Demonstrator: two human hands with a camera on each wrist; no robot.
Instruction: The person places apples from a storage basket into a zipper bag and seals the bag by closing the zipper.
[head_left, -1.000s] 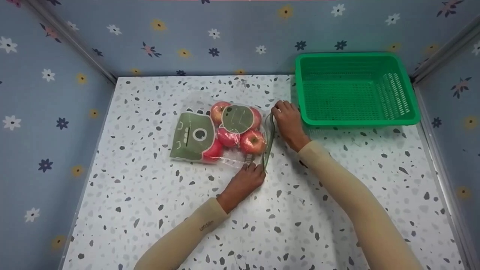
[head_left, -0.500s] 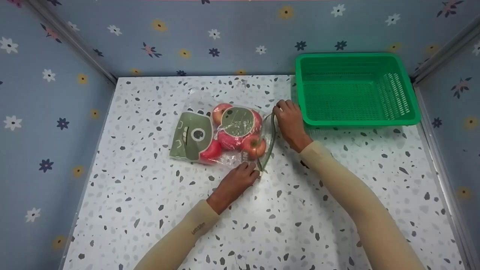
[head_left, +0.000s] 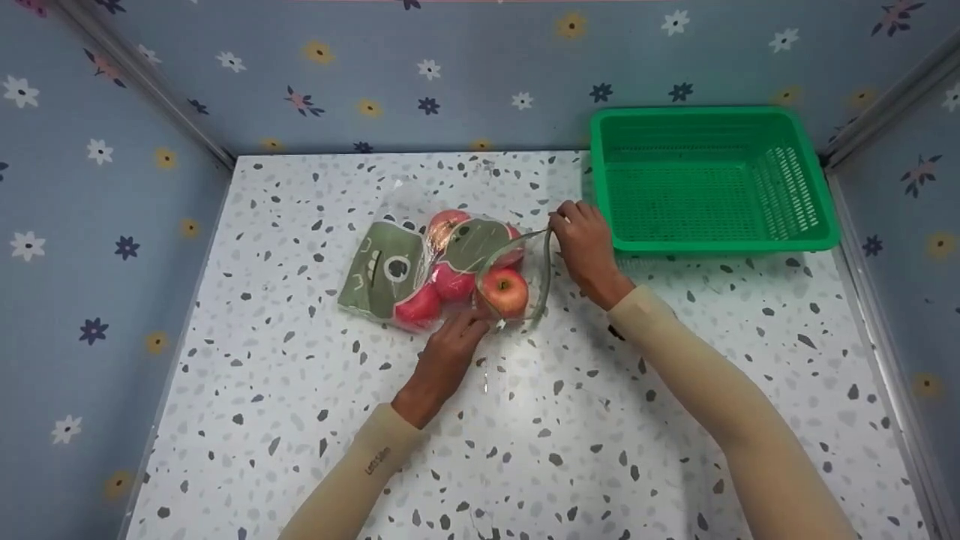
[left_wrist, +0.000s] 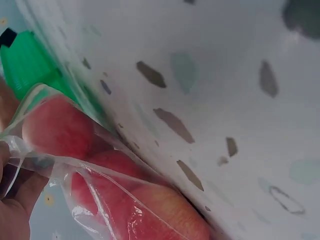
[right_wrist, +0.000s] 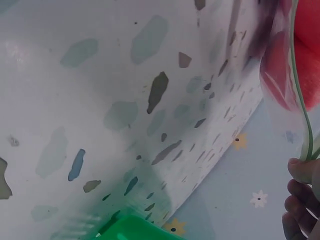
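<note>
A clear plastic bag with a green monster print (head_left: 386,268) lies on the speckled table, several red apples (head_left: 504,291) inside it. Its green-edged mouth gapes toward the right, with one apple just inside the opening. My left hand (head_left: 442,360) pinches the near side of the bag by the mouth; in the left wrist view the film bunches at the fingers (left_wrist: 30,192). At the far corner of the mouth, my right hand (head_left: 585,244) pinches the green rim between thumb (right_wrist: 300,170) and fingers, as the right wrist view shows.
A green perforated plastic basket (head_left: 716,250) stands at the back right, close beside my right hand. Flower-patterned panels (head_left: 480,75) wall the table (head_left: 300,420) at the back and both sides.
My left hand has drawn the near edge of the bag's mouth leftward, and the mouth has widened round the front apple. My right hand has stayed nearly in place at the far corner.
</note>
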